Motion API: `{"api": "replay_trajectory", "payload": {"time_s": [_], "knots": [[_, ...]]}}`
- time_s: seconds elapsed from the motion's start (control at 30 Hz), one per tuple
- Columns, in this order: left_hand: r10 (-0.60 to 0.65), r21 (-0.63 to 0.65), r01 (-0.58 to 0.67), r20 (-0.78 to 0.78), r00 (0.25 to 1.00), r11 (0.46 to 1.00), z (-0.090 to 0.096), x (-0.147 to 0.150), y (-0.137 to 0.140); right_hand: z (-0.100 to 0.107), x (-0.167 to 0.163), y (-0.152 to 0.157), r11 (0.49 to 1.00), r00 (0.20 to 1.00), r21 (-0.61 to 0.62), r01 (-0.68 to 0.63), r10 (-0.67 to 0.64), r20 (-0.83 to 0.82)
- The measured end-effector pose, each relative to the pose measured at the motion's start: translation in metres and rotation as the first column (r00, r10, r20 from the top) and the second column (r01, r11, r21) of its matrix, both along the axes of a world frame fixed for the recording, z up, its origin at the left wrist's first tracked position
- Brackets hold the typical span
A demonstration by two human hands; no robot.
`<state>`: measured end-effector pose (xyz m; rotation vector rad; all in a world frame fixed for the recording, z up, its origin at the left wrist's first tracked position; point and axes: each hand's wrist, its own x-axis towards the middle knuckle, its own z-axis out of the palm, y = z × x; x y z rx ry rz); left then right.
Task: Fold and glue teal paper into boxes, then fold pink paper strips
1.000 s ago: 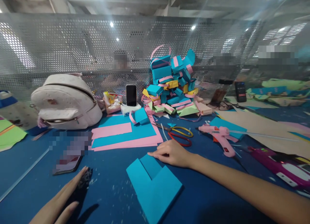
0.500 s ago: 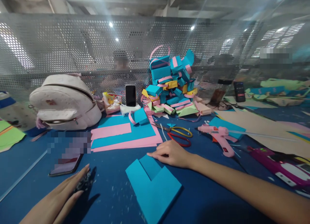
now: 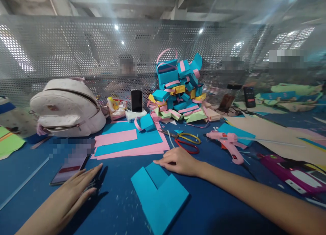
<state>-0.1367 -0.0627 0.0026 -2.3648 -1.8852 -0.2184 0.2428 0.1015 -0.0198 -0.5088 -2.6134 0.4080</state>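
Note:
A folded blue paper (image 3: 163,201) lies on the dark blue table in front of me, with an open notch between its flaps at the far end. My right hand (image 3: 179,161) rests at that end, its fingers curled and the tips on the paper's far corner. Off to the left, my left hand (image 3: 68,196) hovers with fingers stretched out, holding nothing; a small dark patterned thing shows partly beneath it. A phone (image 3: 68,172) lies just beyond its fingers. Red-and-yellow-handled scissors (image 3: 188,143) sit beyond my right hand.
Blue and pink sheets (image 3: 152,140) lie beyond the folded paper. Behind stands a pile of small paper boxes (image 3: 168,77). A white backpack (image 3: 68,109) is at left; a pink glue gun (image 3: 229,143) and a purple device (image 3: 290,174) are at right.
My left hand has moved a little to the right and away from me, fingers still stretched out. My right hand stays at the paper's corner.

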Motion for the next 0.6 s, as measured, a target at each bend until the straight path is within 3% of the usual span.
{"api": "replay_trajectory", "payload": {"time_s": [0.13, 0.23, 0.47, 0.6], "knots": [[0.053, -0.008, -0.053, 0.012, 0.999, 0.999, -0.002, -0.029, -0.017, -0.001, 0.0, 0.001, 1.0, 1.0, -0.004, -0.002, 0.002, 0.006], [0.081, 0.06, -0.083, 0.031, 0.996, 0.995, 0.002, -0.04, -0.026, -0.002, 0.001, 0.001, 1.0, 1.0, -0.005, -0.002, 0.002, 0.013], [0.004, 0.163, 0.016, -0.123, 0.992, 0.987, -0.009, -0.038, -0.026, -0.002, 0.001, 0.001, 1.0, 1.0, -0.001, -0.005, 0.005, 0.012], [-0.019, 0.154, 0.028, -0.058, 0.998, 0.988, -0.013, -0.036, -0.026, -0.002, 0.001, 0.0, 1.0, 1.0, -0.001, -0.007, 0.007, -0.002]]}}
